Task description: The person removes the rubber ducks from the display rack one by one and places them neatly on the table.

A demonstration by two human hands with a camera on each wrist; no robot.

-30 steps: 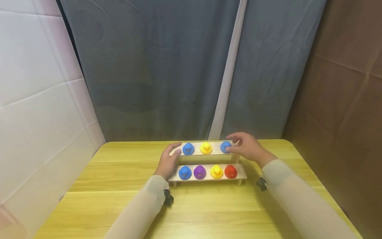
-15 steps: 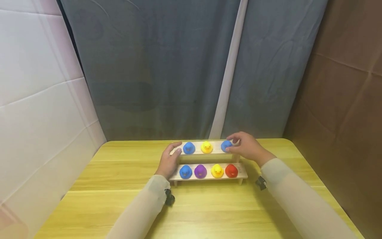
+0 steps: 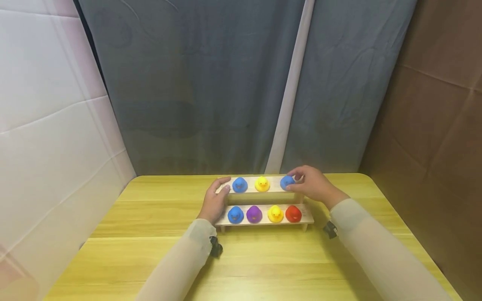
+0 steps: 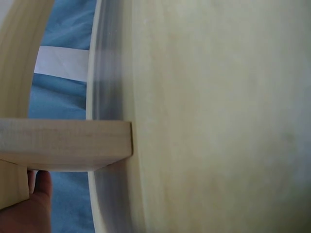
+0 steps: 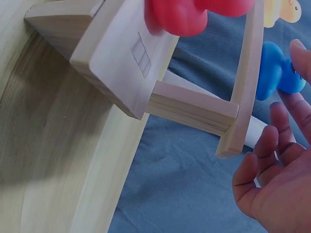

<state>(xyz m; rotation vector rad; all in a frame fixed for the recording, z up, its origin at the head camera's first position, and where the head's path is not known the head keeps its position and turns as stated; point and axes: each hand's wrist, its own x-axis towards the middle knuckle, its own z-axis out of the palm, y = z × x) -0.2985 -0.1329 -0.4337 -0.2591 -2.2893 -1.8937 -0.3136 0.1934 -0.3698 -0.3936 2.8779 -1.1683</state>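
Note:
A two-tier wooden display stand (image 3: pixel 306 219) stands at the far middle of the table. My left hand (image 3: pixel 213 203) grips the left end of its upper tier, thumb in front and fingers at the back. In the left wrist view only part of that hand (image 4: pixel 31 211) shows behind the wood. At the upper tier's right end, my right hand (image 3: pixel 313 186) pinches a blue rubber duck (image 5: pixel 271 72) between thumb and index finger; its other fingers are loosely bent. Another blue duck (image 3: pixel 239 185) and a yellow duck (image 3: pixel 262 184) share the upper tier.
On the lower tier sit a blue duck (image 3: pixel 235 215), a purple duck (image 3: pixel 254 214), a yellow duck (image 3: pixel 275 214) and a red duck (image 3: pixel 293 213). Behind the wooden table (image 3: pixel 263 267) hangs a grey-blue curtain (image 3: pixel 211 92). A white panel (image 3: pixel 56 104) and brown cloth (image 3: pixel 433 125) flank it.

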